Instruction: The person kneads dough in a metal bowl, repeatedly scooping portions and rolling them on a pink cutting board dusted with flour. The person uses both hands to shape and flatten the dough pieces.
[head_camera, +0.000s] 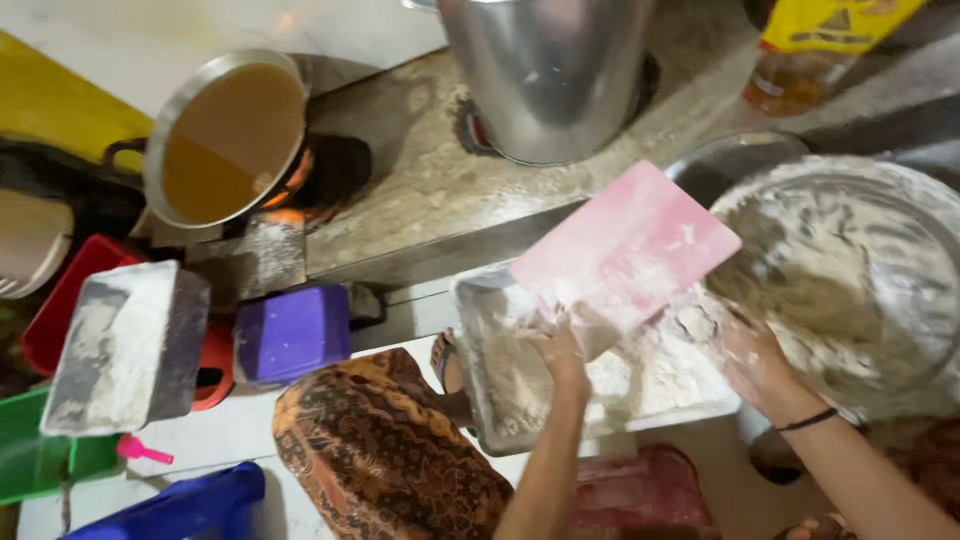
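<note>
Head view: left hand (562, 352) clamped pink board (625, 250) by its lower edge; right hand (745, 352) beside it, fingers loosely curled in tray (480, 330) flour, holding nothing visible.

A grey stone stove ledge (420, 190) runs across the upper part of the view, stained and dusted white. Below it lies a pale tiled floor (215, 435). Beyond the ledge's far edge, pale tiles (200, 30) catch soft light.
</note>
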